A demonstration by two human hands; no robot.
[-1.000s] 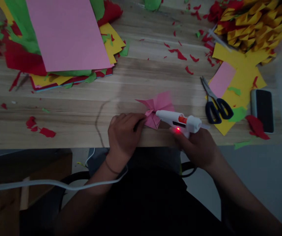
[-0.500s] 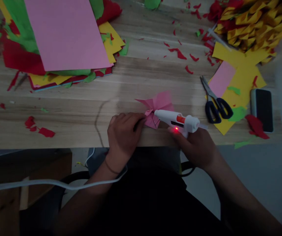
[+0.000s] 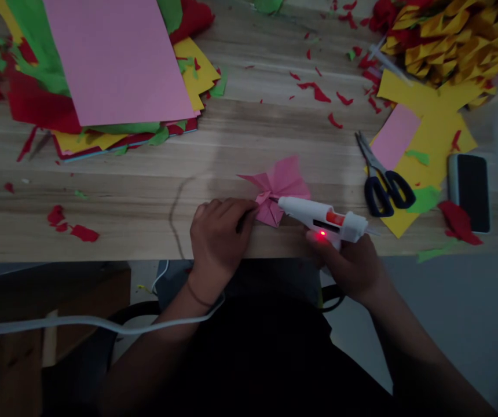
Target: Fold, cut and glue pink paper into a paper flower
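My left hand (image 3: pixel 220 231) rests at the table's front edge, its thumb and fingers closed on the left side of a folded pink paper piece (image 3: pixel 290 178). Pointed, fanned-out flaps of the paper spread away from me. In my right hand (image 3: pixel 353 263) is a white glue gun (image 3: pixel 314 214) with an orange part and a lit red light. Its nozzle points left at the middle of the folded paper; whether the tip touches it I cannot tell. My right fingers wrap the handle and are mostly hidden beneath the gun.
Scissors (image 3: pixel 385 182) lie right of the gun, beside yellow paper (image 3: pixel 431 145) and a phone (image 3: pixel 472 191). A pile of folded yellow paper pieces (image 3: pixel 449 43) sits back right. Pink sheets (image 3: pixel 123 63) top a stack back left. Red scraps (image 3: pixel 314 91) are scattered about. A white cable (image 3: pixel 101 321) crosses my left forearm.
My right hand has drawn the glue gun slightly right and tilted it a little, its nozzle shifting right. My left hand stays on the pink paper. The view has shifted slightly.
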